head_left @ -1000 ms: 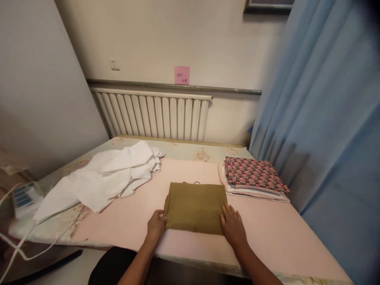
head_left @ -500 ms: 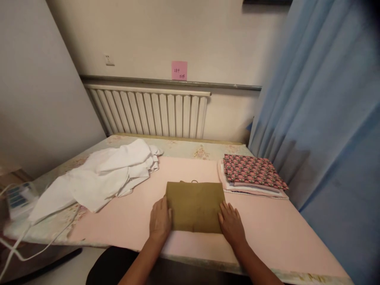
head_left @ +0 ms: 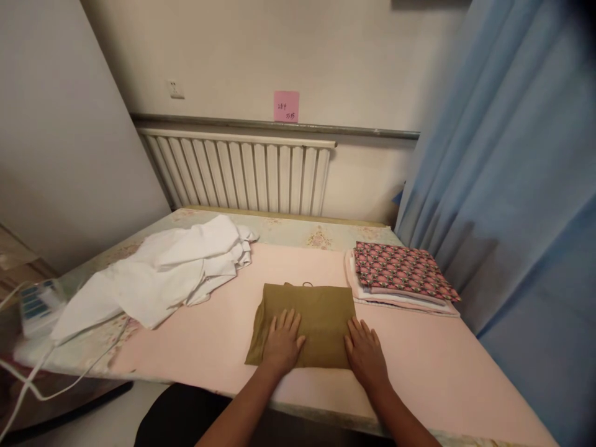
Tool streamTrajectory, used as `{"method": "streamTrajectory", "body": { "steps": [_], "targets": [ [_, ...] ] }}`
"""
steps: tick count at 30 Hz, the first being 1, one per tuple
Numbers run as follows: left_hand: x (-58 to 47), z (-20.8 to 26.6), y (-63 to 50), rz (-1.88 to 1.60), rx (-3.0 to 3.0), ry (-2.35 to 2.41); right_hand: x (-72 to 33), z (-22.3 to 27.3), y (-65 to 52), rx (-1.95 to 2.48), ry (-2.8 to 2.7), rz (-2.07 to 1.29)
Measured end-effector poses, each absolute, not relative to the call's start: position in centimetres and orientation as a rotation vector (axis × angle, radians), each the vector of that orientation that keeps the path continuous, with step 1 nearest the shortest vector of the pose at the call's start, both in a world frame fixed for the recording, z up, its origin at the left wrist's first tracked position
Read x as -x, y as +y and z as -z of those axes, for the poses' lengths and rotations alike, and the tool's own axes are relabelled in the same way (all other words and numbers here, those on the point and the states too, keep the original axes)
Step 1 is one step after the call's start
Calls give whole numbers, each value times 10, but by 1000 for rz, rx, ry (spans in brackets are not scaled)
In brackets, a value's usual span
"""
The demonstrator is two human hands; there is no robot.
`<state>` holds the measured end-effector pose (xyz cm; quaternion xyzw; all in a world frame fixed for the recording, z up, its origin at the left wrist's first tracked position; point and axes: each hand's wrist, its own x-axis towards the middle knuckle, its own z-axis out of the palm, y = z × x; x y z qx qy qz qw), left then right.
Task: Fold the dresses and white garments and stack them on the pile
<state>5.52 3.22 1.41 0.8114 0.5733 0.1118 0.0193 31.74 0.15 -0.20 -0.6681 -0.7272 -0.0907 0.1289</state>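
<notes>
An olive-brown folded cloth (head_left: 321, 310) lies flat in front of me, with a small dark loop at its far edge. Its left side flares outward toward the near corner. My left hand (head_left: 283, 340) rests palm down on the cloth's left half, fingers stretched out and apart. Against the right edge lies my right hand (head_left: 366, 351), also flat, its fingertips touching the cloth. Neither hand grips anything. Under the cloth is a pink mat (head_left: 447, 366).
To the left lies a crumpled white cloth (head_left: 158, 267), near white cables (head_left: 30, 379). A folded stack topped by a red patterned cloth (head_left: 403, 270) sits at right. Behind the bed stands a radiator (head_left: 242, 174). A blue curtain (head_left: 507, 186) hangs on the right.
My left hand has moved from the cloth's left edge onto its top, to the right. The cloth's left side now spreads farther out. My right hand stays at the right edge.
</notes>
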Motion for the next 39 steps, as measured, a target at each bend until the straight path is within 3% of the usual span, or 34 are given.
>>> {"method": "streamTrajectory", "body": {
  "steps": [39],
  "targets": [
    [12, -16, 34, -461, -2425, 1935, -319, 7, 1, 1924, -2120, 286]
  ]
}}
